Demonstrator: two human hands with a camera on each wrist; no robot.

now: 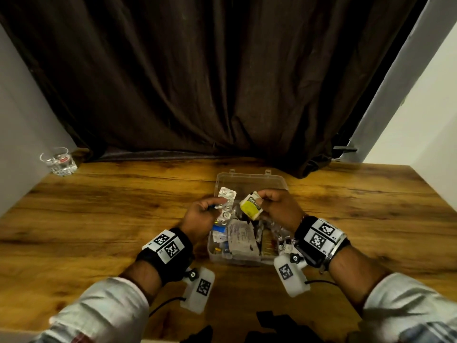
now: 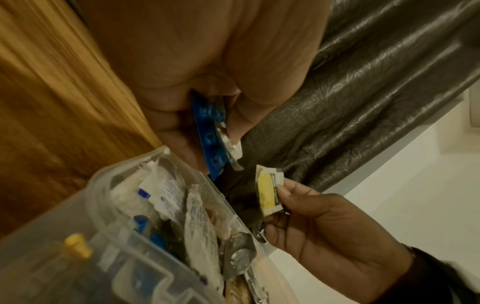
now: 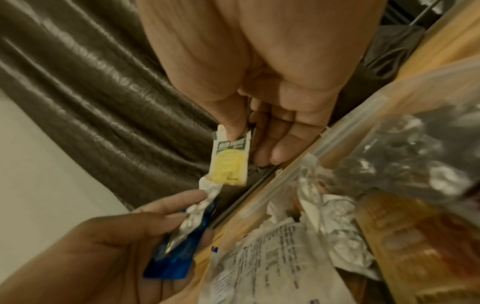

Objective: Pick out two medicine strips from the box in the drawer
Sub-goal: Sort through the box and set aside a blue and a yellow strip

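A clear plastic box [image 1: 277,180] sits open on the wooden table, full of strips, sachets and leaflets. Above its middle my left hand [image 1: 206,210] pinches a silver blister strip [image 1: 226,203] together with a blue strip behind it [image 2: 209,131]. My right hand [image 1: 277,205] pinches the top of a small yellow-and-white sachet [image 1: 251,206] between thumb and forefinger. The sachet [image 3: 228,161] hangs just beside the silver strip [image 3: 207,192]. Both hands are raised a little over the box [image 2: 109,216].
A glass tumbler [image 1: 58,160] stands at the table's far left corner by the wall. A dark curtain [image 1: 222,82] hangs behind the box. Inside the box lie a folded leaflet [image 1: 241,237], a blue-white packet [image 1: 219,232] and amber capsules [image 3: 415,242].
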